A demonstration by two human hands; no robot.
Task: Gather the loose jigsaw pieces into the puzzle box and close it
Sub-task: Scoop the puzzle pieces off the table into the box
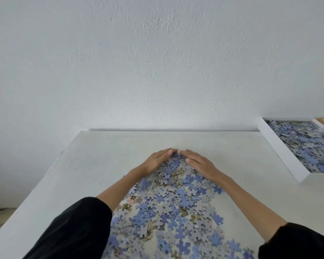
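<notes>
Lying between left hand (155, 161), right hand (199, 163): jigsaw pieces (176, 199).

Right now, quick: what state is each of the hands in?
Left hand: open, fingers straight against the far edge of the puzzle pieces, holding nothing.
Right hand: open, fingers likewise straight on the puzzle pieces.

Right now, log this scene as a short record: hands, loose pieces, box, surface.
left hand: flat, fingers straight, resting on the far left edge of the pile
right hand: flat, fingers straight, on the far right edge; its fingertips almost meet the left hand's
loose jigsaw pieces: blue and grey heap between the forearms, spreading toward the person
puzzle box: white, open, far right, apart from the heap
boxed pieces: already cover the box floor
lid: not identifiable in view
table: white, against a white wall
</notes>
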